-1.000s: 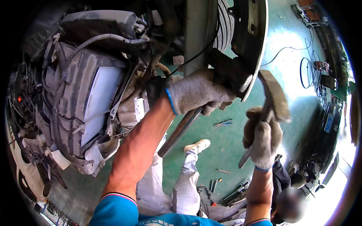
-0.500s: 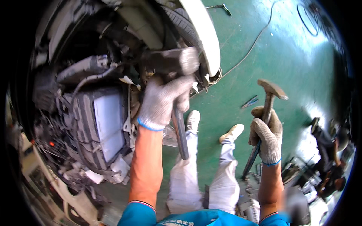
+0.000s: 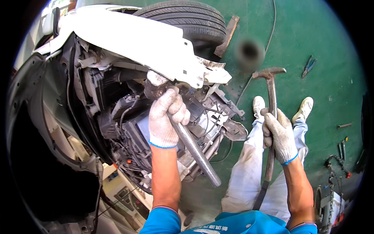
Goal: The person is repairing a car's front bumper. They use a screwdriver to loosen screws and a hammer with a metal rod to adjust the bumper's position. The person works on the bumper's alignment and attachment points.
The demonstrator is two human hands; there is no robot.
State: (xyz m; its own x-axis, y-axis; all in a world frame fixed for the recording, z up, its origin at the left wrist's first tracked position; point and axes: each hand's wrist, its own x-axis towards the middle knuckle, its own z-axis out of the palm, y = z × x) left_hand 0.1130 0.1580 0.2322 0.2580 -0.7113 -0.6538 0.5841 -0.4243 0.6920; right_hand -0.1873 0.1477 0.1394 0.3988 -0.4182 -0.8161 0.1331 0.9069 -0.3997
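My left hand, in a knit work glove, is closed round the handle of a sledgehammer, just below its heavy head. The hammer head sits over the car's front end, close to the edge of a white fender; whether it touches cannot be told. To the right, my right hand, also gloved, grips a smaller hammer by its handle. Its narrow double-ended head points up, and the handle's dark lower end hangs before my legs. Below my left hand the engine bay lies exposed, with hoses and wiring.
A tyre shows beyond the fender, with a flat worn board beside it. Pliers, a cable and a chain lie on the green floor. At the left is a raised dark panel.
The view has turned, bringing the white fender and tyre more fully into sight. My left hand's sledgehammer now tilts its head to the upper left. Both hands keep their hammers.
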